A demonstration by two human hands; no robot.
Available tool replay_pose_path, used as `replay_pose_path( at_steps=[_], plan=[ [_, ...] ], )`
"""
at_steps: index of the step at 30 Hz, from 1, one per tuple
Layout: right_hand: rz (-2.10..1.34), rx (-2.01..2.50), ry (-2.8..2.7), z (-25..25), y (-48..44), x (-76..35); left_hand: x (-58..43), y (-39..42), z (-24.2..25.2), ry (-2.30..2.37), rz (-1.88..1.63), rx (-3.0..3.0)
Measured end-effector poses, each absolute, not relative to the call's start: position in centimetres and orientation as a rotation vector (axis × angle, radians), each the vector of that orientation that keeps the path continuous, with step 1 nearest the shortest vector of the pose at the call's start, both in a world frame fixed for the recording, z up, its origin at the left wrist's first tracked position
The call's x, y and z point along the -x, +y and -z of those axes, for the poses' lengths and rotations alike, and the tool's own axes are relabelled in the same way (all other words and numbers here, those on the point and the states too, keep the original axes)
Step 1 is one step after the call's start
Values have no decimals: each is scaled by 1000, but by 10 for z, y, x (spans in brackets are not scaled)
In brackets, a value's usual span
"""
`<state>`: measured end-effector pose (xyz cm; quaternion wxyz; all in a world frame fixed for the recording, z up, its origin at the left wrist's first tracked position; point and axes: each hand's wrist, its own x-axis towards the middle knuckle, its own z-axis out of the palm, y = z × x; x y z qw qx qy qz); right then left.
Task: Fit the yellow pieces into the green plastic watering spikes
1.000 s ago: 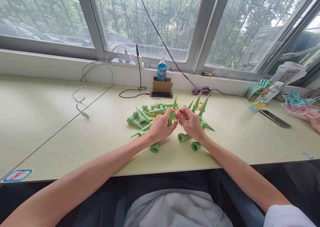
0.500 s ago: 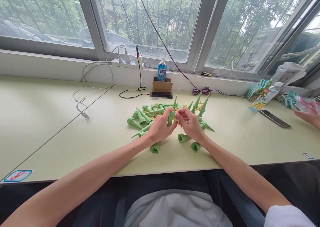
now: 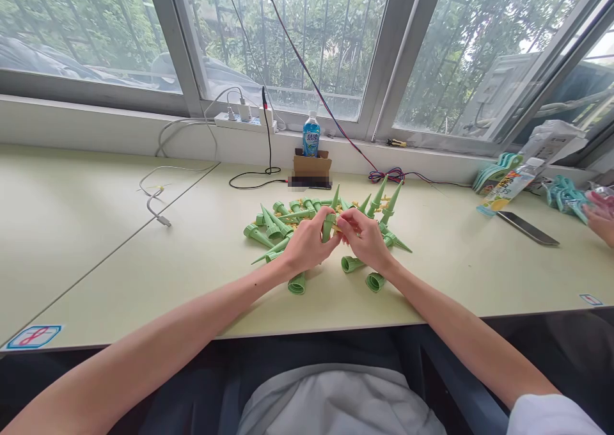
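The left hand (image 3: 309, 243) has its grip pinched around a green spike (image 3: 327, 229), which stands between thumb and fingers with its tip pointing up. The right hand (image 3: 367, 237) meets it from the other side, fingertips pinched at a small yellow part (image 3: 336, 222) beside the spike. Loose spikes (image 3: 271, 226) lie on the desk (image 3: 192, 262), behind and either side of both hands.

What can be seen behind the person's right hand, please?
Behind the right hand, green spikes and small yellow pieces show; some spikes point upward. Whatever the hand covers cannot be seen.
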<state>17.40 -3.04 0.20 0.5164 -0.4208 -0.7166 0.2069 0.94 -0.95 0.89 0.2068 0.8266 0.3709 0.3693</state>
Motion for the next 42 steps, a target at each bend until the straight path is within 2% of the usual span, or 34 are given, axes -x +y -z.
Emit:
replay_pose_path(
  at_steps=[42],
  plan=[
    [-512, 1110, -1826, -4, -32, -177, -9, -11, -6, 967, -913, -2403]
  ],
)
